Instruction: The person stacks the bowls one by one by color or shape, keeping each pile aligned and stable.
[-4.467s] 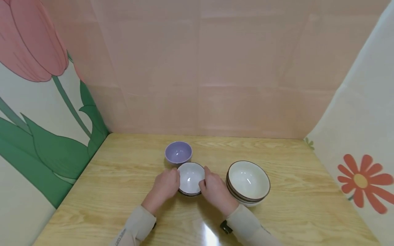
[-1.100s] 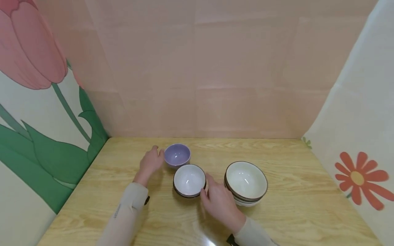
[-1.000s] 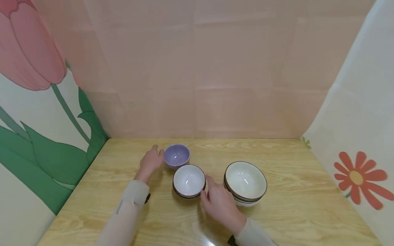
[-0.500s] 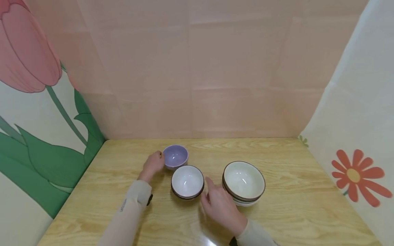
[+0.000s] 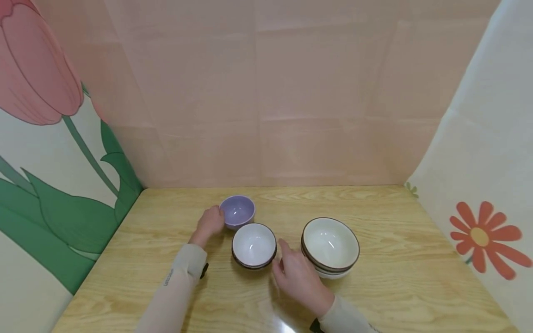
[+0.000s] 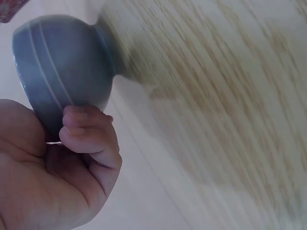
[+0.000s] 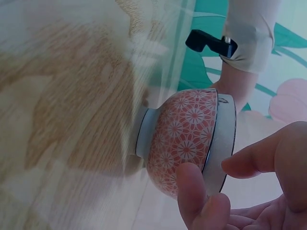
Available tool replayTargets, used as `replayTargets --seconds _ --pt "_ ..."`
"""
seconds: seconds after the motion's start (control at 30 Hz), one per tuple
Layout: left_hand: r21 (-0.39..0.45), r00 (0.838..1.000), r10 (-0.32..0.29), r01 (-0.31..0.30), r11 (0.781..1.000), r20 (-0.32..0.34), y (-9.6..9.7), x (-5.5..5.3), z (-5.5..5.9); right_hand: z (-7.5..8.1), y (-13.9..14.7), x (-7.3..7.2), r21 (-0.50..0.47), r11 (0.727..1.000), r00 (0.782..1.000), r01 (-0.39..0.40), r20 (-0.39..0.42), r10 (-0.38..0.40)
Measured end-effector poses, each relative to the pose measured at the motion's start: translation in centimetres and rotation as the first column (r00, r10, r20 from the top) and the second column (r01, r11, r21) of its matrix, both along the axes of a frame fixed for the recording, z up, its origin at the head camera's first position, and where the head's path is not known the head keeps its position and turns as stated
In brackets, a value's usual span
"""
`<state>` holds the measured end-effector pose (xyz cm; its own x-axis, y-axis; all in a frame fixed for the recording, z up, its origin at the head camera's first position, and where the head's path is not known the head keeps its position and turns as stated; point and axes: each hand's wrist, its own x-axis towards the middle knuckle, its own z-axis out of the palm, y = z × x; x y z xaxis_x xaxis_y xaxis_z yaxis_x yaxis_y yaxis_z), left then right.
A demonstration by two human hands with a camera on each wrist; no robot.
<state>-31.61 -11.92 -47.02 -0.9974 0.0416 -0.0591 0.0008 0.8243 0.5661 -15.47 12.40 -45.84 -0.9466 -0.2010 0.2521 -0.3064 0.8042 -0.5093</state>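
My left hand (image 5: pixel 210 221) pinches the left rim of a small purple bowl (image 5: pixel 237 212). In the left wrist view this bowl (image 6: pixel 72 62) shows a blue-grey outside, with the thumb on one side of its rim and curled fingers on the other. In front of it stands a short stack of small white-lined bowls (image 5: pixel 254 245) with dark rims. Beside that stack's right side, my right hand (image 5: pixel 300 280) rests with thumb and forefinger spread. The right wrist view shows the lower bowl's red flower pattern (image 7: pixel 187 129), the fingertips (image 7: pixel 189 177) right at the stack.
A stack of larger cream bowls (image 5: pixel 331 245) with brown rims stands right of my right hand. The wooden table (image 5: pixel 395 277) ends at a pinkish back cloth (image 5: pixel 266 115). Flower-printed cloths (image 5: pixel 479 162) hang at both sides.
Earlier both hands held the small bowl stack. The left hand has since moved back and left to the purple bowl, and its fingers have closed on the rim. The right hand stayed beside the stack.
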Motion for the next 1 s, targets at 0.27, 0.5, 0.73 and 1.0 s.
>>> replayTargets --seconds 0.27,0.5,0.73,1.0 --pt "-0.006 1.0 -0.008 0.008 1.0 -0.022 -0.5 0.4 0.3 0.0 0.0 -0.1 0.0 1.0 1.0 0.002 0.003 -0.002" --pt "-0.012 0.998 -0.01 0.009 1.0 -0.056 -1.2 0.6 0.3 -0.1 0.0 0.0 0.004 1.0 1.0 0.011 0.007 -0.011" --pt "-0.009 0.999 -0.014 0.014 1.0 -0.052 -1.6 0.7 0.6 -0.1 0.1 -0.2 -0.01 1.0 1.0 0.017 0.018 -0.017" --pt "0.045 1.0 0.001 0.0 0.999 -0.006 -2.0 1.1 1.5 -0.2 0.3 -0.2 -0.027 0.999 0.999 0.02 0.05 -0.018"
